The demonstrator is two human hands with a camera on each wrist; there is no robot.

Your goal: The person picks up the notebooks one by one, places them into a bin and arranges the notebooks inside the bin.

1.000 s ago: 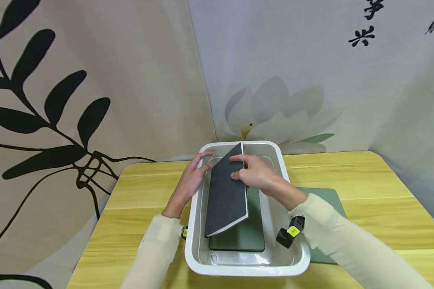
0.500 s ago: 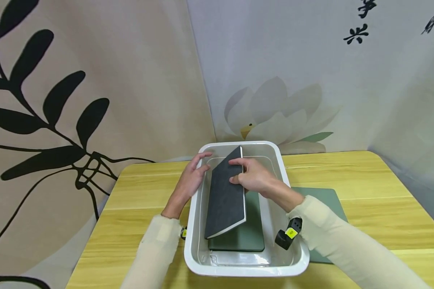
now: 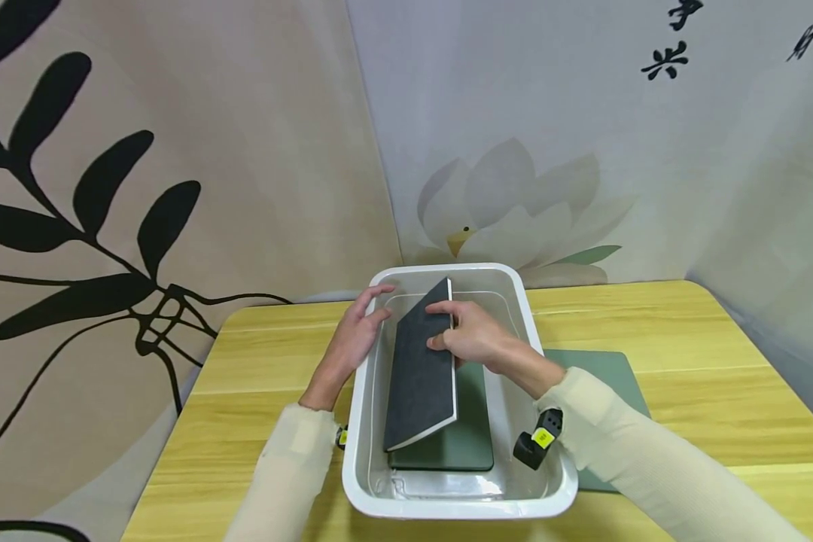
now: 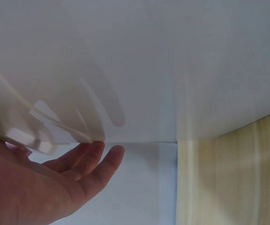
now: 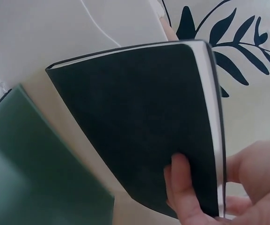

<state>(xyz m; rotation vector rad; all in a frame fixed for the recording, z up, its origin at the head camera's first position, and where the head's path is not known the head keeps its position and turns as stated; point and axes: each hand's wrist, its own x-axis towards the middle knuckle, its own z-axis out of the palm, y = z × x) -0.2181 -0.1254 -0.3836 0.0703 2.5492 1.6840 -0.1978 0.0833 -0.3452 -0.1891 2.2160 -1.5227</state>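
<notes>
My right hand [image 3: 474,331] pinches a dark-covered notebook [image 3: 420,369] by its page edge, thumb on one cover and fingers on the other. The notebook stands tilted inside a white plastic tub [image 3: 461,510], its lower left edge low beside the left wall. Beneath it lies a green notebook or board [image 3: 447,452], partly covered. In the right wrist view the dark notebook [image 5: 130,117] is closed, with white pages showing. My left hand [image 3: 354,335] holds the tub's left rim; in the left wrist view the fingers of this hand [image 4: 64,183] touch the outer wall [image 4: 139,70].
A second flat green item [image 3: 603,376] lies on the wooden table [image 3: 691,391] right of the tub, partly hidden by the tub and right sleeve. Printed curtains [image 3: 278,150] hang just behind the table.
My right hand has moved slightly left and down, and the dark notebook has tilted and sunk a little with it. The left hand has stayed at the rim.
</notes>
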